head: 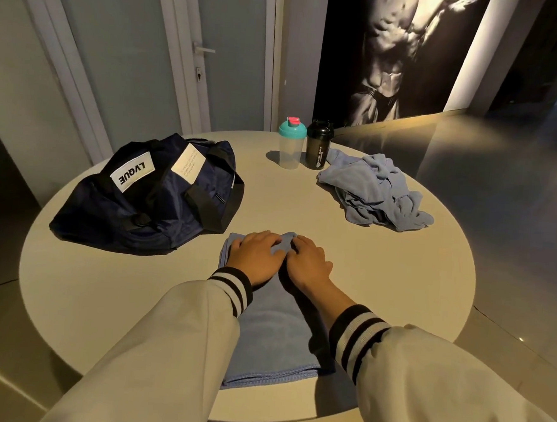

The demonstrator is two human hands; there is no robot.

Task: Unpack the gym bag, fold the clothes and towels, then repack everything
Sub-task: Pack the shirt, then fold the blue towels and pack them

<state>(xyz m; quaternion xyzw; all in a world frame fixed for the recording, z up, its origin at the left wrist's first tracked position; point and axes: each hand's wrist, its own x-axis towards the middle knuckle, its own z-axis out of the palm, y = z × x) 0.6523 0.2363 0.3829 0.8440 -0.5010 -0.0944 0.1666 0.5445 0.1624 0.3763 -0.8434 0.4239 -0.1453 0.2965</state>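
A folded blue towel (pixel 271 335) is laid at the lower centre of the frame on the round table (pixel 397 285). Its far end is pressed down by the left hand (pixel 257 255) and right hand (pixel 309 262), set side by side with fingers nearly flat and nothing gripped. The navy gym bag (pixel 152 198) is seen at upper left and a crumpled blue cloth (pixel 374 191) at upper right.

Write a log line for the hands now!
step: folding | left hand: presses towel | right hand: presses towel | gym bag: at left | crumpled cloth: unfolded
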